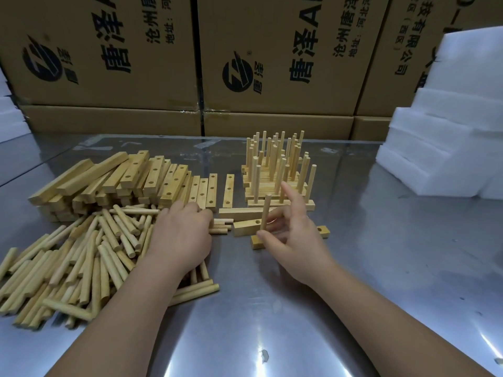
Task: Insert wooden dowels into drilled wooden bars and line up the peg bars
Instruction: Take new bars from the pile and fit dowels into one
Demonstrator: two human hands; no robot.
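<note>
Item: pale drilled wooden bar [255,242], flat on the steel table [272,322], long axis left to right. A pale round wooden dowel [266,210] stands upright over the bar's left end, pinched in the right hand [294,240] grip between thumb and fingers, forefinger raised; insertion judged straight down. The left hand [182,238] lies left of the bar on loose dowels [81,268], grip hidden. Finished peg bars [277,172] stand behind the bar.

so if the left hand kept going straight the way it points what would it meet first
Probably the loose drilled bars lying just beyond the left hand; depth is hard to judge.
</note>
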